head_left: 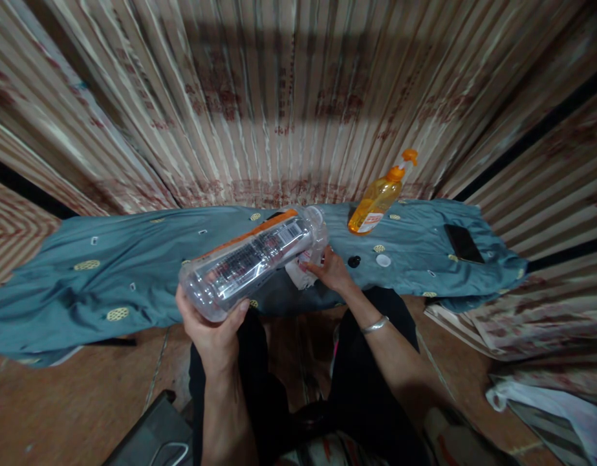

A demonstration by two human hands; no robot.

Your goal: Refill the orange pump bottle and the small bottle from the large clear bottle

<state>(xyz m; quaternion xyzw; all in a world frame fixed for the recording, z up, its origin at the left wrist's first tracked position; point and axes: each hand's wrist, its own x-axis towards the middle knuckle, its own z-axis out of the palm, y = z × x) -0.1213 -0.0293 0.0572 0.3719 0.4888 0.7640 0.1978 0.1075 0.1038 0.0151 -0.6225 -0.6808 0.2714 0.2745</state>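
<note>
My left hand [213,330] is wrapped round the base of a large clear plastic bottle [244,265] with an orange-edged printed label. The bottle lies tilted over the cloth-covered table, its neck pointing to the upper right, and no liquid shows in it. At the neck end, my right hand [331,270] pinches a crumpled white tissue or cloth [301,273] against the bottle's underside. Part of that white piece is hidden by the bottle. A small black cap [354,261] and a white round disc [383,260] lie just right of my right hand.
An orange pump bottle [374,206] of yellow liquid stands at the table's back. A dark phone [463,243] lies at the right end of the teal patterned cloth [143,252]. Pleated curtains [288,116] hang behind. Something grey [150,433] is on the floor, lower left.
</note>
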